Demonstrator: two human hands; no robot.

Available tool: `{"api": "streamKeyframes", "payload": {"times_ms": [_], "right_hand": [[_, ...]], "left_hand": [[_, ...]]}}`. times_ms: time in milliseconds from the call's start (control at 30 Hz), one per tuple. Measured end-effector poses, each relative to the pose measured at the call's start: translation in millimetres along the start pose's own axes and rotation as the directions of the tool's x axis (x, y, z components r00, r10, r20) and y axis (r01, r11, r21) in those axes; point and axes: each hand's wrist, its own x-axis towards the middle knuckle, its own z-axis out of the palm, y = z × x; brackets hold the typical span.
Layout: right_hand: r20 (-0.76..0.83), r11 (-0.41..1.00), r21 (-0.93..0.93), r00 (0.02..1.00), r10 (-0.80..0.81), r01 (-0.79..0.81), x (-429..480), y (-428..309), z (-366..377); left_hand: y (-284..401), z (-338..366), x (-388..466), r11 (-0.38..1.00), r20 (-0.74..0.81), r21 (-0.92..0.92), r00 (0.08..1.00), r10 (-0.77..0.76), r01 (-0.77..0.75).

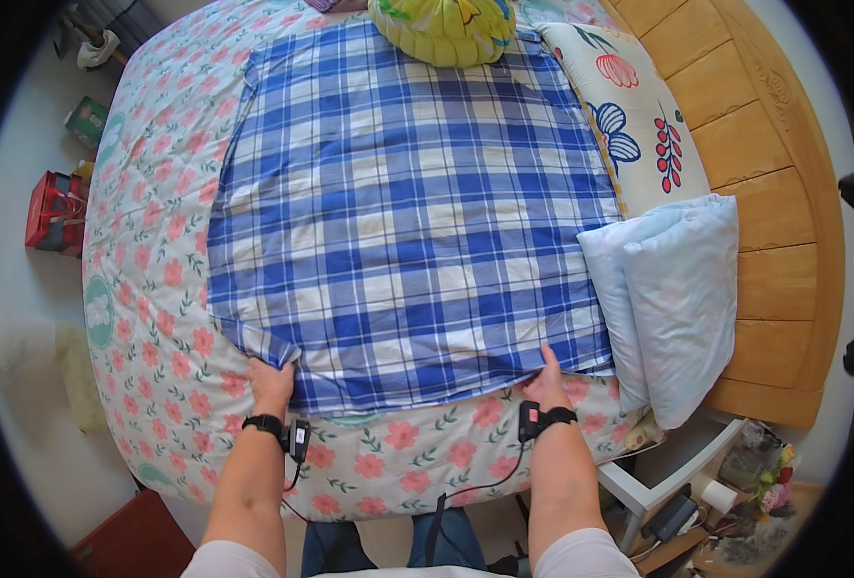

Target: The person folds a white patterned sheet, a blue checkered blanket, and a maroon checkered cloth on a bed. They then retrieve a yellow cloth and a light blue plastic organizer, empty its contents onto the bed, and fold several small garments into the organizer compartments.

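Observation:
A blue and white plaid cloth (pixel 405 209) lies spread over a bed with a floral sheet (pixel 405 477). At the cloth's near left corner, my left hand (pixel 271 383) grips the edge, and a small fold stands up beside the fingers. My right hand (pixel 546 379) pinches the near edge further right, thumb on top and fingers hidden beneath. Slight wrinkles cross the cloth, and its far edge passes under a yellow-green bundled fabric item (pixel 449 32). Both wrists wear black straps with small cabled devices.
Along the right, a folded pale blue quilt (pixel 676 311) and a flower-print pillow (pixel 626 115) lie against the wooden headboard (pixel 767 238). A cluttered bedside table (pixel 637 491) stands at the lower right. Red boxes (pixel 55 209) rest on the floor at left.

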Motion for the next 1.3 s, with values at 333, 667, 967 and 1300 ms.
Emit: {"api": "streamKeyframes", "payload": {"times_ms": [333,667,967,1300], "right_hand": [[-0.095,0.912,0.199,0.933,-0.346,0.358,-16,-68,-3],[-0.002,0.691,0.204,0.706,-0.708,0.693,-239,3,54],[-0.196,0.577,0.204,0.61,-0.767,0.791,-388,78,-67],[-0.447,0.452,0.073,0.435,-0.782,0.889,-534,116,-172]], "left_hand": [[-67,-10,89,0.143,0.017,-0.988,0.96,-0.281,0.059],[-174,-201,19,-0.074,-0.134,-0.988,0.989,-0.056,-0.138],[-379,-214,-89,0.145,-0.178,-0.978,0.962,-0.209,-0.15],[-512,-227,-198,0.119,0.034,-0.991,0.979,-0.2,0.058]]}}
